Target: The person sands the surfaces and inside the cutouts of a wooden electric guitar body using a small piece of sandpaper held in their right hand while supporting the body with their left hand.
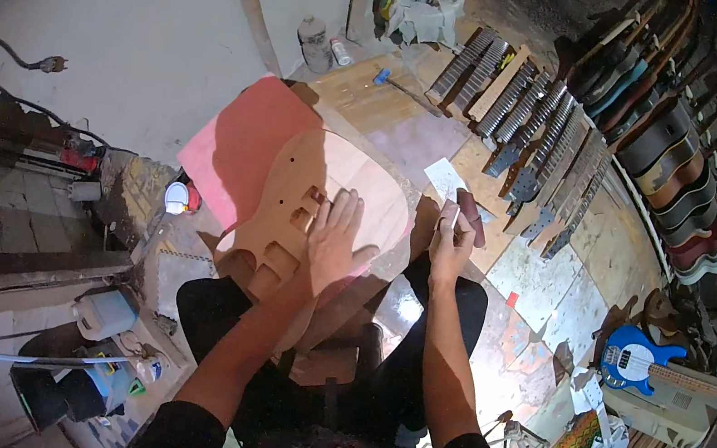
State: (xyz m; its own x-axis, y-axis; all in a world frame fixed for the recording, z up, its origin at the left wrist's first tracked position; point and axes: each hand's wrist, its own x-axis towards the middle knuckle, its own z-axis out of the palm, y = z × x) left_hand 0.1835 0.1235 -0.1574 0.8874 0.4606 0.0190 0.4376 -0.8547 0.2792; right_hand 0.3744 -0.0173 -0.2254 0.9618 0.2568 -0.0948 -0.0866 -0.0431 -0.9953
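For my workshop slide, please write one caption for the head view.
Left hand flat on a pale guitar body, right hand holding a brownish piece; guitar necks lie beyond.

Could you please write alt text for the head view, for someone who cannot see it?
A person's left hand rests palm-down on a pale wooden guitar body over a pink sheet, while the right hand holds a reddish-brown piece. To the right are guitar necks, a row of guitars and a blue bass.
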